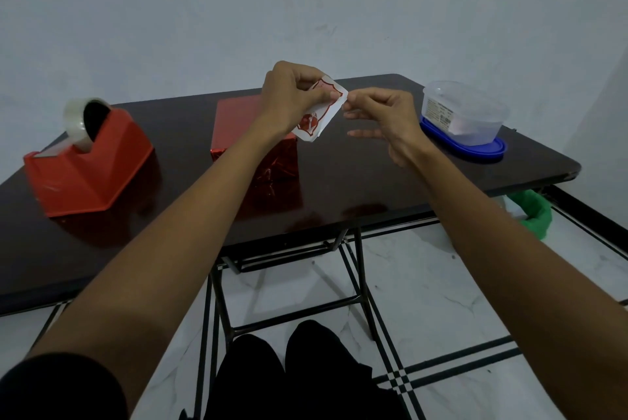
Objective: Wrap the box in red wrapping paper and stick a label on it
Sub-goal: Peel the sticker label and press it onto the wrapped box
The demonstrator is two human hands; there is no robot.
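On the dark desk a red tape dispenser sits to my left, with the red-wrapped box at centre. Above the box my left grip clamps the label, and my right grip pinches its right corner. A clear tub stands farther right.

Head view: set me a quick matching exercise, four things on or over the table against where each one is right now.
Things:
1. tape dispenser
2. wrapped box
3. label sheet
4. plastic container

Places:
A. held up in the left hand, above the table
B. right end of the table, sitting on a blue lid
C. left end of the table
D. middle of the table

Pairs: 1-C, 2-D, 3-A, 4-B
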